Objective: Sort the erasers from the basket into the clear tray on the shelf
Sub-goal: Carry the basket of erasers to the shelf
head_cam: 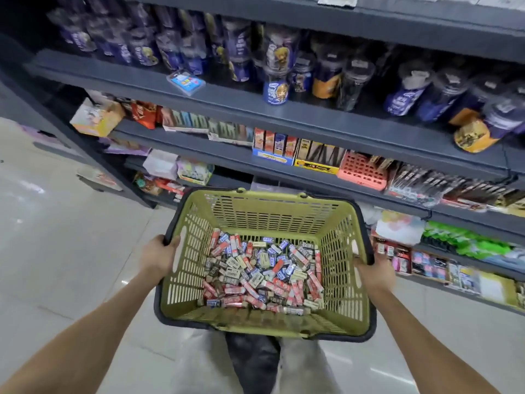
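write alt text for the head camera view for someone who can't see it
A person's left hand and right hand hold a green basket by its sides, with a pile of small wrapped erasers inside. Dark store shelves of packaged goods stand beyond it, a clear tray on one.

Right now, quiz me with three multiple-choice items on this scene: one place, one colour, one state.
1. Where are the erasers?
A. heaped in the basket
B. in the clear tray
C. on the floor

2. What colour are the basket walls?
A. red
B. olive green
C. white

3. What are the hands doing?
A. both hanging free
B. one picking an eraser
C. each gripping a basket side

Answers: 1 A, they cover the basket floor. 2 B, green mesh under a dark rim. 3 C, left hand and right hand clasp opposite rims.
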Demonstrator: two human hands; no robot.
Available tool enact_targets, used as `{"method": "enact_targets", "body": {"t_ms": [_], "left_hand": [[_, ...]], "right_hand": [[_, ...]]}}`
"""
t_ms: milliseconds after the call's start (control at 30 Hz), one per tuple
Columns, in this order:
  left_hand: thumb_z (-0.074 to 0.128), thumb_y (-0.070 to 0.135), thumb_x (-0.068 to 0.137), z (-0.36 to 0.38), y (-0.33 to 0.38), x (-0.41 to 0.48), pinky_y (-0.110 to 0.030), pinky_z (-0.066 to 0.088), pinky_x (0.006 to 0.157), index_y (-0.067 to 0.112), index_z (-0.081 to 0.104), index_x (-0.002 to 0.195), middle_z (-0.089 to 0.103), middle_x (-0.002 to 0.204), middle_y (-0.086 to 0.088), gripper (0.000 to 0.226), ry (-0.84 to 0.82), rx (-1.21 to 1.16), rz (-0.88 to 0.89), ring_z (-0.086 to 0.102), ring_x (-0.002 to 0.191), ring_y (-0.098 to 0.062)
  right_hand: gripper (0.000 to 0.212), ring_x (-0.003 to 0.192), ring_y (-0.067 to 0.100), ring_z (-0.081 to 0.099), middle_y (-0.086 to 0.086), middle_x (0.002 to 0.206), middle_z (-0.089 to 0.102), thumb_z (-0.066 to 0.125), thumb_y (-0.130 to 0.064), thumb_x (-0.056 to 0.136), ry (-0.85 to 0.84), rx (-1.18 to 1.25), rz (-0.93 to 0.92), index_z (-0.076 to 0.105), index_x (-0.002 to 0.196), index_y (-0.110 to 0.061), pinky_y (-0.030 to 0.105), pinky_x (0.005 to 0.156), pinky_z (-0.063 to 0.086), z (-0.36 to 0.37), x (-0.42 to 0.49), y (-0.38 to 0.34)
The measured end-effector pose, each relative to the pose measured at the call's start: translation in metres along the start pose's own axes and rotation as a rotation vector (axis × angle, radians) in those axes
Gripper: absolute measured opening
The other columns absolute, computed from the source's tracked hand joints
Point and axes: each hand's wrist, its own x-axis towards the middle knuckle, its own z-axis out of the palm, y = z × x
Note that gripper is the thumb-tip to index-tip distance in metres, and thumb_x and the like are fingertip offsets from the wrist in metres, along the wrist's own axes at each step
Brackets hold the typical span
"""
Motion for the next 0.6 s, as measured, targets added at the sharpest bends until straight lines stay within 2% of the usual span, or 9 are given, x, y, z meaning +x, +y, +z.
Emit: {"method": "enact_targets", "body": {"t_ms": [67,133,267,333,400,467,533,600], "left_hand": [[0.052,0.035,0.095,0.015,0.004,0.025,-0.034,0.04,0.065,0.005,0.056,0.083,0.063,0.082,-0.018,0.033,-0.049,0.053,0.034,0.054,0.075,-0.031],[0.05,0.035,0.096,0.034,0.006,0.051,-0.034,0.041,0.066,0.004,0.057,0.086,0.064,0.085,-0.019,0.033,-0.081,0.099,0.065,0.054,0.076,-0.031],[0.049,0.039,0.096,0.075,0.006,0.1,-0.038,0.049,0.071,0.003,0.058,0.091,0.065,0.084,-0.019,0.038,-0.168,0.151,0.14,0.062,0.084,-0.037],[0.051,0.039,0.095,0.098,0.002,0.121,-0.037,0.047,0.066,0.004,0.06,0.088,0.064,0.077,-0.018,0.037,-0.245,0.121,0.176,0.063,0.082,-0.038],[0.056,0.036,0.094,0.122,0.001,0.14,-0.035,0.046,0.059,0.007,0.063,0.089,0.063,0.071,-0.013,0.03,-0.325,0.068,0.186,0.064,0.078,-0.036],[0.06,0.034,0.092,0.144,-0.001,0.158,-0.031,0.049,0.049,0.013,0.065,0.089,0.066,0.067,-0.007,0.022,-0.393,0.024,0.19,0.065,0.064,-0.028],[0.062,0.033,0.091,0.167,-0.008,0.173,-0.026,0.046,0.036,0.019,0.064,0.084,0.068,0.059,0.002,0.016,-0.465,-0.002,0.194,0.064,0.049,-0.016],[0.064,0.031,0.089,0.183,-0.016,0.186,-0.026,0.048,0.036,0.022,0.063,0.084,0.07,0.059,0.007,0.01,-0.525,-0.026,0.165,0.066,0.049,-0.011]], "right_hand": [[0.012,0.062,0.029,0.057,0.011,0.068,0.06,0.065,-0.016,0.081,0.025,-0.01,0.029,0.06,0.083,-0.005,0.032,0.056,0.046,0.015,0.008,0.005],[0.009,0.062,0.028,0.056,0.011,0.067,0.059,0.066,-0.012,0.079,0.028,-0.021,0.051,0.06,0.084,-0.007,0.03,0.055,0.042,0.033,0.02,0.012],[0.009,0.05,0.016,0.049,-0.003,0.055,0.052,0.069,-0.015,0.077,0.052,0.004,0.135,0.062,0.083,-0.012,0.021,0.046,0.032,0.071,0.05,0.041],[0.01,0.053,0.014,0.051,-0.004,0.058,0.055,0.07,-0.019,0.077,0.052,0.035,0.183,0.063,0.084,-0.015,0.02,0.048,0.033,0.087,0.064,0.061],[0.013,0.058,0.02,0.055,0.002,0.064,0.06,0.07,-0.022,0.076,0.055,0.041,0.218,0.062,0.084,-0.017,0.025,0.052,0.039,0.103,0.079,0.081],[0.017,0.061,0.024,0.058,0.004,0.067,0.062,0.071,-0.023,0.074,0.075,0.074,0.266,0.061,0.085,-0.016,0.029,0.057,0.045,0.116,0.095,0.099],[0.019,0.063,0.024,0.058,0.003,0.066,0.061,0.072,-0.023,0.073,0.073,0.1,0.287,0.06,0.085,-0.015,0.031,0.059,0.047,0.128,0.112,0.117],[0.02,0.064,0.022,0.057,0.002,0.068,0.06,0.073,-0.02,0.073,0.04,0.123,0.273,0.06,0.086,-0.014,0.031,0.059,0.045,0.136,0.128,0.13]]}}
